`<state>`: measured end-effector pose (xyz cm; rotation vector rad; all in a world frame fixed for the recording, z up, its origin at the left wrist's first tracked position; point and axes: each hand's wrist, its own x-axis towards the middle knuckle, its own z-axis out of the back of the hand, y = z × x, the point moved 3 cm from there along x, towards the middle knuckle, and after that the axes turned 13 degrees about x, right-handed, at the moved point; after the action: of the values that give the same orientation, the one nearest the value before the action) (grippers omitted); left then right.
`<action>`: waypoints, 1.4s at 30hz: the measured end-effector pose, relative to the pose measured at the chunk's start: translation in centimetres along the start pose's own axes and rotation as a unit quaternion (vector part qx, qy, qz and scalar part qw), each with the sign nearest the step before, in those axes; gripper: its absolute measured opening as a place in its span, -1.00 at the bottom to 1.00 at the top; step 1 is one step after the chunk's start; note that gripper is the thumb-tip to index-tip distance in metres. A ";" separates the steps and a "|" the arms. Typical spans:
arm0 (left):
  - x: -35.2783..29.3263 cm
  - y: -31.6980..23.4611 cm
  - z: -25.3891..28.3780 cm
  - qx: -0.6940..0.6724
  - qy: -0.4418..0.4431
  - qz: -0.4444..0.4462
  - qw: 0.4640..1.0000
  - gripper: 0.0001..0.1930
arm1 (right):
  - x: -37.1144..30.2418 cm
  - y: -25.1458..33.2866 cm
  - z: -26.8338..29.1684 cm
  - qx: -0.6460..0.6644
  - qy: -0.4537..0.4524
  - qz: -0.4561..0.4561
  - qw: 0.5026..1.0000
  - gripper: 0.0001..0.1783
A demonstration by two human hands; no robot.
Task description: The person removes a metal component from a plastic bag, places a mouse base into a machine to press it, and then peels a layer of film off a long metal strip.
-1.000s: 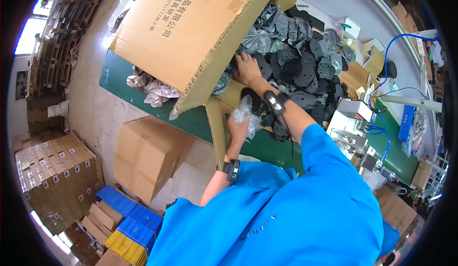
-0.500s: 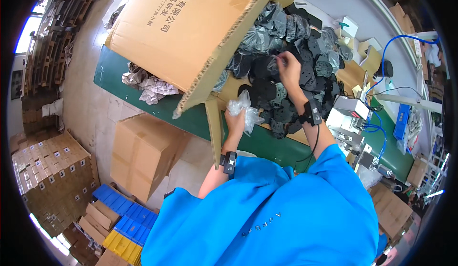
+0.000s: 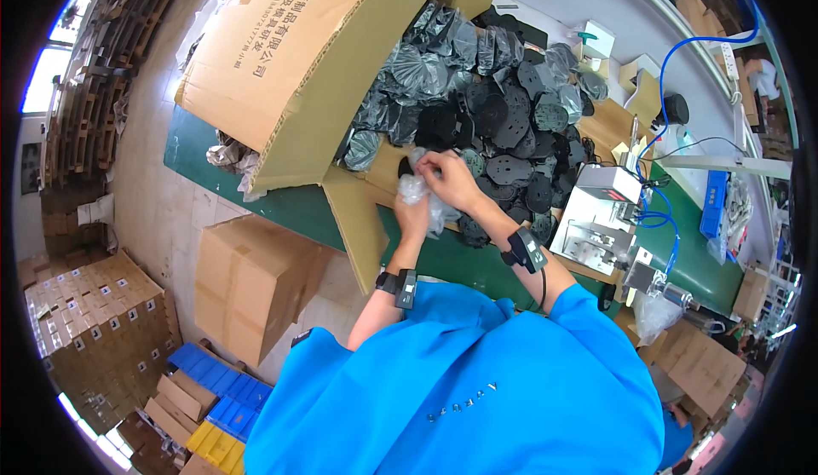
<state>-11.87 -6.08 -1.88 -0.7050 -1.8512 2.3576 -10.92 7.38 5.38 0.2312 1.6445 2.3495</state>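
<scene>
My left hand is closed around a crumpled bunch of clear plastic bags, in front of the black pile. Right above it, my right hand pinches at the clear plastic with its fingertips. A small dark shape shows beside those fingertips; my fingers partly hide it, and I cannot tell its kind. Behind my hands lies a heap of flat, rounded black plastic parts with holes in them. Farther left, several similar parts wrapped in clear bags are piled at the open mouth of a large carton.
A carton flap hangs left of my left forearm. The bench has a green top. To the right stands a small metal machine with blue air hoses. Another carton sits on the floor at the left.
My right hand has moved left and nearer, from the black heap to the plastic bags in my left hand. The view has shifted slightly.
</scene>
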 end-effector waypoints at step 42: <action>2.0 -1.6 -2.8 -0.450 0.104 0.209 0.862 -0.61 | 10.3 -4.0 10.0 -0.179 -0.271 -0.001 0.946 -0.18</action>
<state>-12.96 -2.49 -1.48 -1.4772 -2.8754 1.3179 -17.41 20.78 4.85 0.7202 0.9450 2.2513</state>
